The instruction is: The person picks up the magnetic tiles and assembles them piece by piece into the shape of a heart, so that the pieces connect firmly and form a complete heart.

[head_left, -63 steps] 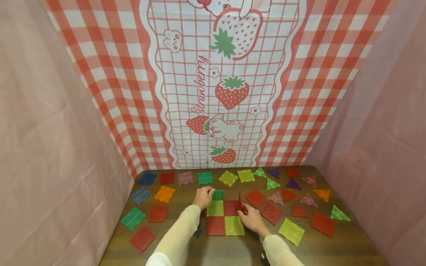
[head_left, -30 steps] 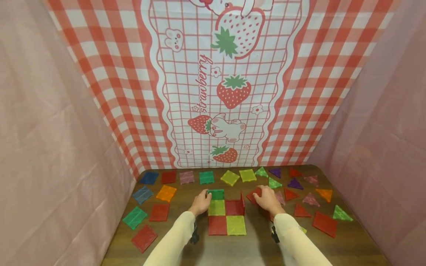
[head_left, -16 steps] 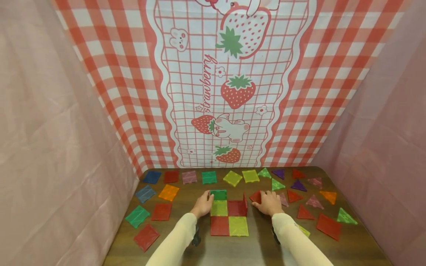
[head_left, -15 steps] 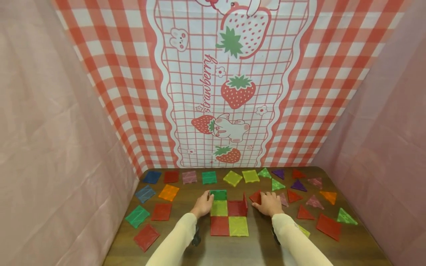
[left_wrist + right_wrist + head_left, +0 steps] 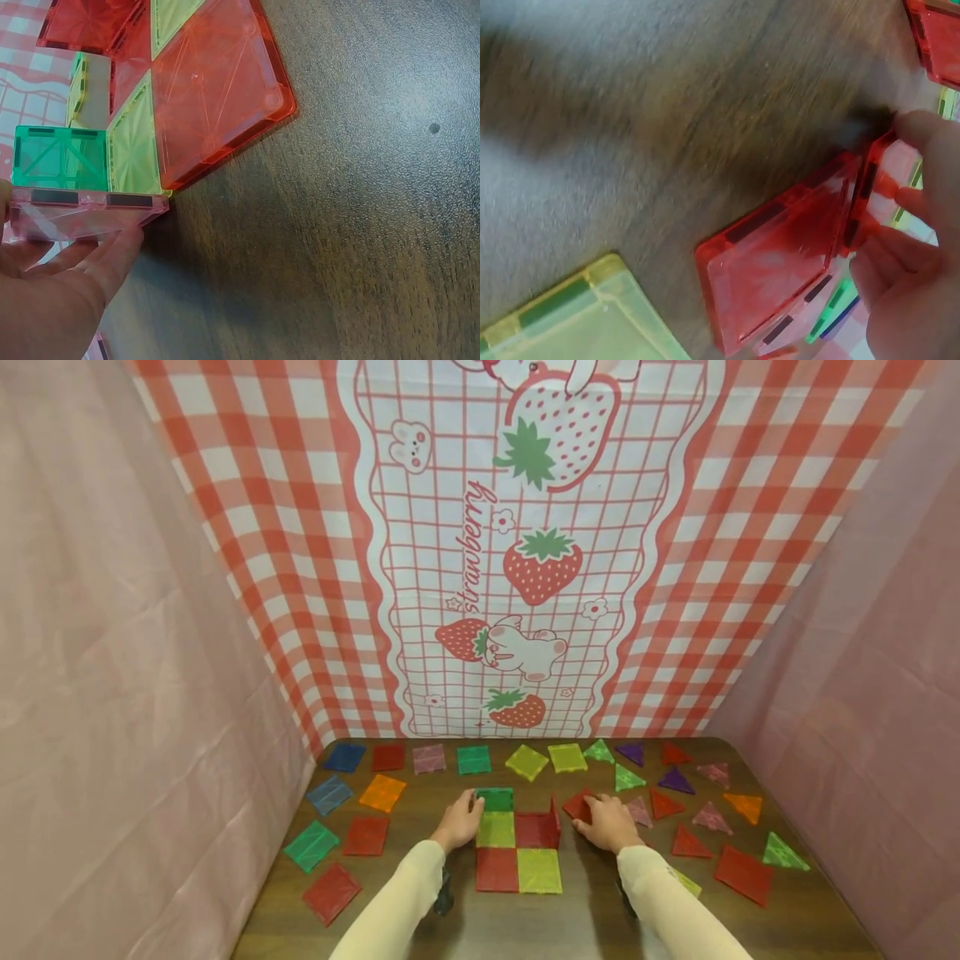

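Behind the wooden desk, we see a large red-checked cloth, on which the word "strawberry" is printed sideways and can be read. We notice that the left hand has its grip pinching a pink tile, which stands upright just beside the green tile. To the right of the joined tiles, the right hand pinches in its grip a red tile, tilted.
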The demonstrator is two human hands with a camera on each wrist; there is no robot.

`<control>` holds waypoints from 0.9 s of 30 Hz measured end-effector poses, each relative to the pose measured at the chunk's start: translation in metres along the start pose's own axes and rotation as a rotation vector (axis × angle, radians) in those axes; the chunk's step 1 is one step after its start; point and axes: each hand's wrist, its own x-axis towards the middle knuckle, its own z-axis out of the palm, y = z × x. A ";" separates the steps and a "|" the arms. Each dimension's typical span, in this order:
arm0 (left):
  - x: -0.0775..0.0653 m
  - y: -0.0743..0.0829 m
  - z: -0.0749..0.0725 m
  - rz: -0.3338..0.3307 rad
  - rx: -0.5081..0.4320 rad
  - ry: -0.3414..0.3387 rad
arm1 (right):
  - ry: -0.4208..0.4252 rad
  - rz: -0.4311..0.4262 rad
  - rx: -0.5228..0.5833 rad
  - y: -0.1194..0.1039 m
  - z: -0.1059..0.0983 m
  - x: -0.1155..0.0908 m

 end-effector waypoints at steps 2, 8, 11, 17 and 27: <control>-0.001 0.001 0.000 -0.001 -0.003 0.003 | 0.010 -0.010 0.038 0.000 0.000 0.001; -0.002 0.002 0.000 0.004 0.003 0.014 | 0.070 -0.080 0.143 -0.001 -0.005 0.011; -0.002 0.000 0.000 0.011 0.000 0.021 | 0.124 -0.109 0.160 -0.003 -0.011 0.018; -0.003 -0.001 0.000 0.013 -0.036 0.025 | 0.174 -0.089 0.181 -0.011 -0.028 0.032; 0.000 -0.002 -0.001 0.000 -0.061 0.024 | 0.048 -0.160 0.240 -0.050 -0.050 0.056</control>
